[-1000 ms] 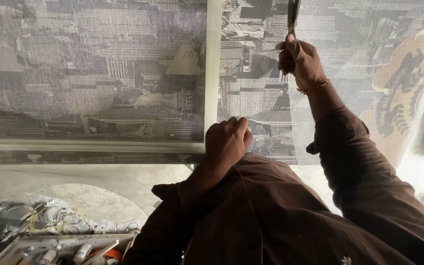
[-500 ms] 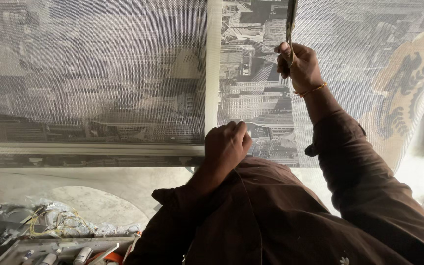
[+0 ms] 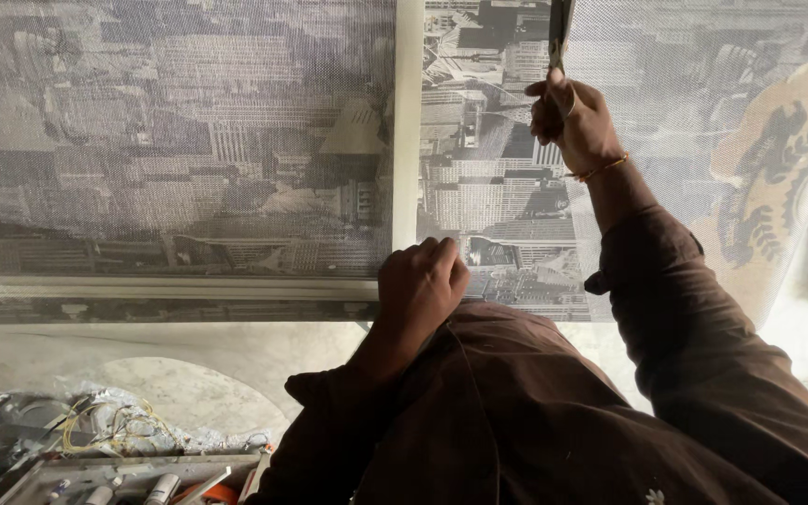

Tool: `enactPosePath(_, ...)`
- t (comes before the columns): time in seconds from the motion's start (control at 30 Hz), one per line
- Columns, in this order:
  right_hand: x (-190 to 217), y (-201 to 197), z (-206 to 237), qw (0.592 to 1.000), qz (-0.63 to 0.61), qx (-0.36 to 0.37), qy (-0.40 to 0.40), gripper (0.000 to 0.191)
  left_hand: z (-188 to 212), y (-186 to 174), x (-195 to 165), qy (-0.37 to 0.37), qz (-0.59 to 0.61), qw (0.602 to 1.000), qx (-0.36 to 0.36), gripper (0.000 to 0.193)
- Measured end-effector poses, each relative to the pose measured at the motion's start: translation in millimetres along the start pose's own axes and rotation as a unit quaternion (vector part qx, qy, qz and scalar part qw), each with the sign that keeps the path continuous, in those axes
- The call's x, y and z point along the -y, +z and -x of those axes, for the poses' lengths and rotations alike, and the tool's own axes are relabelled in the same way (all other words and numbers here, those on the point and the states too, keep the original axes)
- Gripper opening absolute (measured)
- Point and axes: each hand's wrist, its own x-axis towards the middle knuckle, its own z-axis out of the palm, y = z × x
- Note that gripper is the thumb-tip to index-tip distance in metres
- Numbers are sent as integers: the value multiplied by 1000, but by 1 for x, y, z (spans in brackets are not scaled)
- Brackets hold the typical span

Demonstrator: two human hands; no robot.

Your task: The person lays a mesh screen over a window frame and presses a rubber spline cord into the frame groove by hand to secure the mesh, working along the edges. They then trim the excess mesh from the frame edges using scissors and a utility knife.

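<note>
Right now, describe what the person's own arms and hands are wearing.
Both arms are in long dark brown sleeves of one loose garment. The right sleeve ends in a folded cuff with a small tab at its edge. A thin gold bangle circles the right wrist. The left hand and right hand are bare, with no gloves.

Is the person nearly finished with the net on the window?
Done: grey mesh screen covers the left pane up to the pale frame bar. In hand: right hand grips a thin dark tool against the right mesh; left hand is a fist at its lower edge. How much is left can't be told.
</note>
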Motion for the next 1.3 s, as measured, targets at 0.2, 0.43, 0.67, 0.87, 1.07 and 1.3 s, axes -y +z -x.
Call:
enactPosePath(0.2,16,-16,-27,999,28,2,-17,52,6,-6,-2,0,3,1000,1,15)
enactPosePath(0.43,21,-21,-40,998,-22,25,-44,59,11,-11,-4,0,-7,1000,17,19)
enactPosePath(0.67,19,-15,-42,999,6,15,-46,73,12,-13,-1,-3,-17,1000,19,13)
enactPosePath(0.87,17,-10,-40,996,51,9,-68,81,12,-13,-1,0,-6,1000,28,18)
enactPosePath(1.07,19,-10,-40,992,62,24,-109,73,12,-15,0,3,0,1000,17,16)
enactPosePath(1.3,25,-7,-39,988,92,14,-121,61,14,-20,-1,-13,7,1000,13,15)
